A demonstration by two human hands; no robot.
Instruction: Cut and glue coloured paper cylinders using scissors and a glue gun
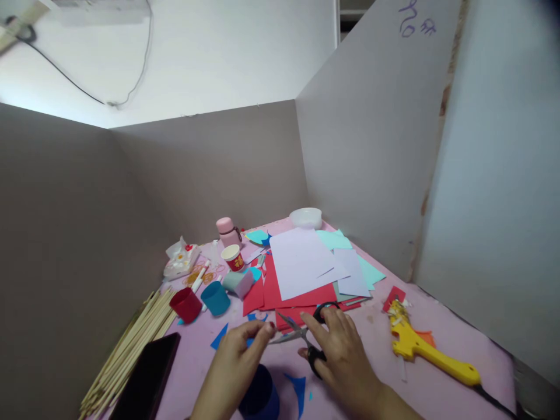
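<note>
My right hand (345,356) grips a pair of scissors (301,333) by its black handles, thumb and fingers in the loops. The blades are apart and point left toward my left hand (242,350). That hand is closed in a pinch; a tiny dark red spot shows at its fingertips, but I cannot make out what it holds. Just below it stands a dark blue paper cylinder (262,399), partly hidden by the wrist. Blue paper scraps (298,389) lie beside the cylinder. Behind the scissors are red paper sheets (301,298).
White paper (301,262) covers the red sheets. A yellow glue gun (431,353) rests at right. Leftward are a red cylinder (186,305), a teal cylinder (216,298), wooden sticks (131,350) and a phone (146,379). Further back stand a paper cup (233,258), pink flask (228,232) and white bowl (306,218).
</note>
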